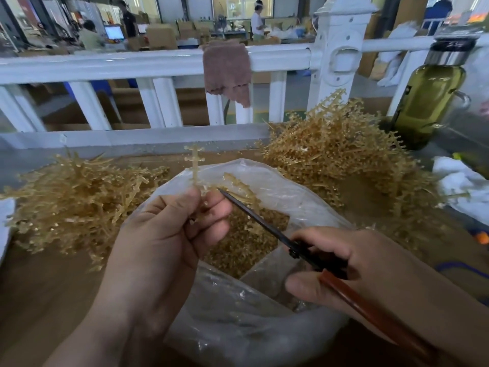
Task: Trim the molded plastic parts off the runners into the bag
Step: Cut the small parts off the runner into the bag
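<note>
My left hand (169, 234) pinches a translucent amber runner (195, 168) upright above the open clear plastic bag (238, 321). The bag holds a heap of small amber trimmed parts (238, 242). My right hand (370, 268) grips scissors (267, 226) with red-brown handles. Their dark blades point up and left, and the tip sits at the runner, just by my left fingertips. The blades look nearly closed.
A pile of amber runners (76, 202) lies left of the bag, and a taller pile (336, 154) lies at the right. A white railing (132, 67) with a brown cloth (227, 72) runs behind. A green bottle (428, 102) stands at the far right.
</note>
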Demonstrator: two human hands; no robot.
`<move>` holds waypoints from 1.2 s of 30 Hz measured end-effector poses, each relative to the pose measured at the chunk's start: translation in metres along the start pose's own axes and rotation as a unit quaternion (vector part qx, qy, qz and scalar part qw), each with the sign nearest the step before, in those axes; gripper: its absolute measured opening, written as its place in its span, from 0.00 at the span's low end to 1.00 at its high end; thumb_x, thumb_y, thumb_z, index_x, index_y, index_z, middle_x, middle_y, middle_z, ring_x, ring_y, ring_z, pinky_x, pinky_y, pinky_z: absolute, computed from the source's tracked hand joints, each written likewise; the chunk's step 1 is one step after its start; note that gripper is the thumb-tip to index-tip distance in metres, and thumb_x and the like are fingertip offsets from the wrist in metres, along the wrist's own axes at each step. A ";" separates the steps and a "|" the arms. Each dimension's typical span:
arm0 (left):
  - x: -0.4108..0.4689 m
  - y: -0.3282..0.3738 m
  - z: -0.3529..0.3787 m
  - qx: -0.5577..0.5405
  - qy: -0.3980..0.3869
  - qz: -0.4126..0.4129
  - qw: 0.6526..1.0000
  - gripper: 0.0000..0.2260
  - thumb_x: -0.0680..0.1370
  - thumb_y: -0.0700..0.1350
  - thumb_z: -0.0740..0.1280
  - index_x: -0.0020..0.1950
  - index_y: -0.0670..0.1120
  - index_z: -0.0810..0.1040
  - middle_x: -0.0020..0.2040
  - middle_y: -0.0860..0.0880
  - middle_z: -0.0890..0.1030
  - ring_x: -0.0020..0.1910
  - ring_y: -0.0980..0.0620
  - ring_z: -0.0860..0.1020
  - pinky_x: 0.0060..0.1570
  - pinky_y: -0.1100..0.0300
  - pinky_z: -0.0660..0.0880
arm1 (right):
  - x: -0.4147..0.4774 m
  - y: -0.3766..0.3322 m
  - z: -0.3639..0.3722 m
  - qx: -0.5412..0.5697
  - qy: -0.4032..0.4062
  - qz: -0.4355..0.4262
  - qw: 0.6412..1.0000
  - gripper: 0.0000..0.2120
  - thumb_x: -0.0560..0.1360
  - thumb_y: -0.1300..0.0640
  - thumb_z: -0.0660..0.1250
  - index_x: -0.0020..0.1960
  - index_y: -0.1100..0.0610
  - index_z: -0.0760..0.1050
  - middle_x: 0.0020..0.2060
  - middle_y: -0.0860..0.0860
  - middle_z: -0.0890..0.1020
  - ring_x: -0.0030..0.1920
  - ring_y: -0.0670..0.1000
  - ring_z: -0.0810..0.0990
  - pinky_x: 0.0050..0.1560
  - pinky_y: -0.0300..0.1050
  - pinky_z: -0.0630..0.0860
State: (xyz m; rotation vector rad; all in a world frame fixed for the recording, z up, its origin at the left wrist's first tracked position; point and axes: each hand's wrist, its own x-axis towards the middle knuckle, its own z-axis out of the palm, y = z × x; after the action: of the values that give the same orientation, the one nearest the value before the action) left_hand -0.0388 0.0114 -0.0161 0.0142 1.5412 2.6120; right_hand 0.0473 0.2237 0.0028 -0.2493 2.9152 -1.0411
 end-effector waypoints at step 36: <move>-0.010 -0.012 0.005 0.002 0.023 0.196 0.980 0.11 0.78 0.48 0.66 0.36 0.56 0.80 0.40 0.52 0.85 0.52 0.44 0.86 0.48 0.56 0.82 | -0.004 -0.017 0.020 -0.007 0.027 -0.009 1.000 0.29 0.65 0.23 0.63 0.59 0.38 0.71 0.46 0.31 0.79 0.43 0.32 0.78 0.45 0.24 0.71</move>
State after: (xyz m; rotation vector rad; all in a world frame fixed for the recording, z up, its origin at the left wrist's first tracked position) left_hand -0.0271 0.0206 -0.0237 0.2885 1.7091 2.9195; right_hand 0.0551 0.1991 -0.0017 -0.2541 2.9736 -1.0471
